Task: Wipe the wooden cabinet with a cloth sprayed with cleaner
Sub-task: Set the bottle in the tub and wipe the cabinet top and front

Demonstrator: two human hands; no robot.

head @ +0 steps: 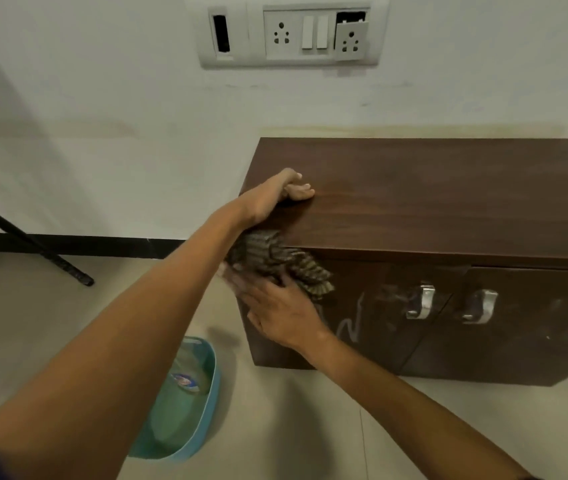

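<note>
A low dark wooden cabinet (pixel 431 202) stands against the white wall, with two doors and two metal handles (pixel 423 301) on its front. My left hand (pixel 281 194) rests on the top's left edge, fingers curled over it. A striped, crumpled cloth (pixel 275 261) is pressed against the cabinet's upper left front corner. My right hand (pixel 275 308) lies flat on the cloth with fingers spread, blurred by motion. White smear marks show on the left door beside that hand.
A teal plastic basin (pixel 203 403) with a small item inside sits on the tiled floor, left of the cabinet and under my left arm. A black rod (pixel 33 244) leans at the left. A switch and socket plate (pixel 293 32) is on the wall above.
</note>
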